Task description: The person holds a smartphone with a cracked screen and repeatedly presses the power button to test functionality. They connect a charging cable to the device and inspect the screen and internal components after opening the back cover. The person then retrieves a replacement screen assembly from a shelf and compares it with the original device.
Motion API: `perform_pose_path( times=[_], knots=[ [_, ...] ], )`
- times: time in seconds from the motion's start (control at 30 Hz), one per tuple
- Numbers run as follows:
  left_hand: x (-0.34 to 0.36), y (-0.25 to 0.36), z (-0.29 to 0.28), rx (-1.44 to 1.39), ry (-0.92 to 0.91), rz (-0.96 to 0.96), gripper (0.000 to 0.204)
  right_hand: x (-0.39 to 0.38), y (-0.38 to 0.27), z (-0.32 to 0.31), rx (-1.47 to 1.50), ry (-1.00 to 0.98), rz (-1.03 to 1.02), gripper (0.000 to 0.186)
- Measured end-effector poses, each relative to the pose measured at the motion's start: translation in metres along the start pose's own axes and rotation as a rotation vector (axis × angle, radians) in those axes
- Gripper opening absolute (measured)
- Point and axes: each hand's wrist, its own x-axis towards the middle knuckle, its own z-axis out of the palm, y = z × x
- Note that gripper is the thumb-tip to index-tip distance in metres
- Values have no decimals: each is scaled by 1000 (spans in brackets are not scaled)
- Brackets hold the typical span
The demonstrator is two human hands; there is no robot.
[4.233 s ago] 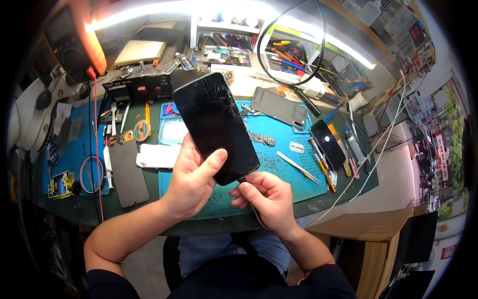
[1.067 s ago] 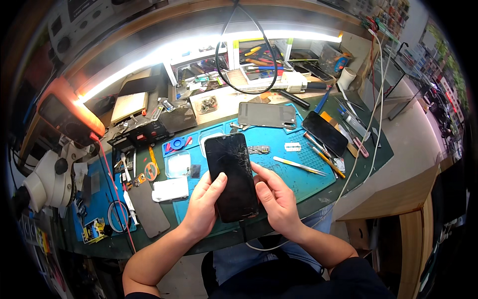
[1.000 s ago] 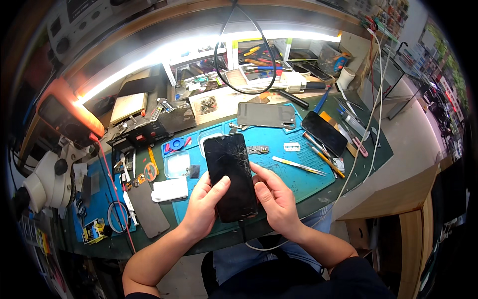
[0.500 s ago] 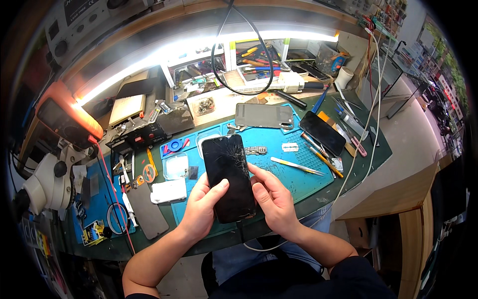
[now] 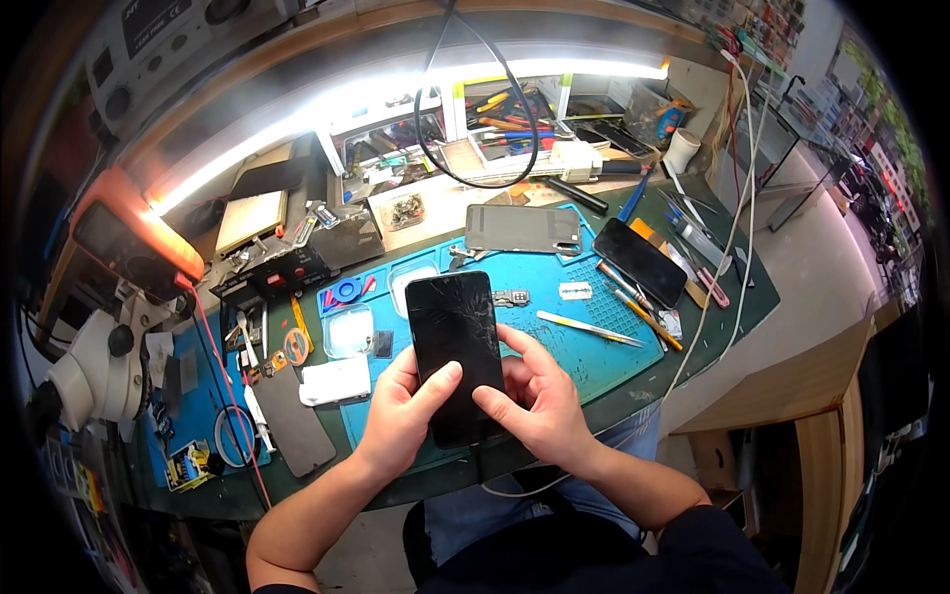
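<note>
A black phone [image 5: 457, 327] with cracked glass at its upper right is held upright over the blue silicone mat [image 5: 604, 366], its dark screen facing me. My left hand [image 5: 401, 416] grips the left side, thumb on the screen. My right hand [image 5: 539, 406] wraps the right side, its thumb pressed on the lower screen. A cable [image 5: 510, 491] hangs from under the phone. Just beyond it lie a small metal part [image 5: 512, 297], a razor blade [image 5: 576, 290] and tweezers [image 5: 589, 327].
A second phone [image 5: 638, 262] lies among tools at the right. A back cover [image 5: 522, 228] is behind. An orange multimeter [image 5: 129, 223] and a microscope [image 5: 94, 381] stand left, a power box [image 5: 267, 272] nearby. A black cable loop [image 5: 524, 119] hangs above the shelves.
Earlier my right hand pinched the cable at the phone's bottom; it has since moved up to the right side, and its thumb has just come onto the screen. The phone sits lower, more upright.
</note>
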Motion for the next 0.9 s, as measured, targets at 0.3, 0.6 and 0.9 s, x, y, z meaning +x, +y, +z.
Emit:
perform_pose_path(
  times=[0.3,0.6,0.9],
  knots=[
    [3,0,-3,-196,-235,-206,60,-8,-14,8,-29,-86,-44,64],
    [4,7,4,-384,-109,56,60,-41,-5,16,-2,95,56,60],
    [2,6,9,-266,-100,185,67,-33,-16,16,-593,218,-201,17]
  ],
)
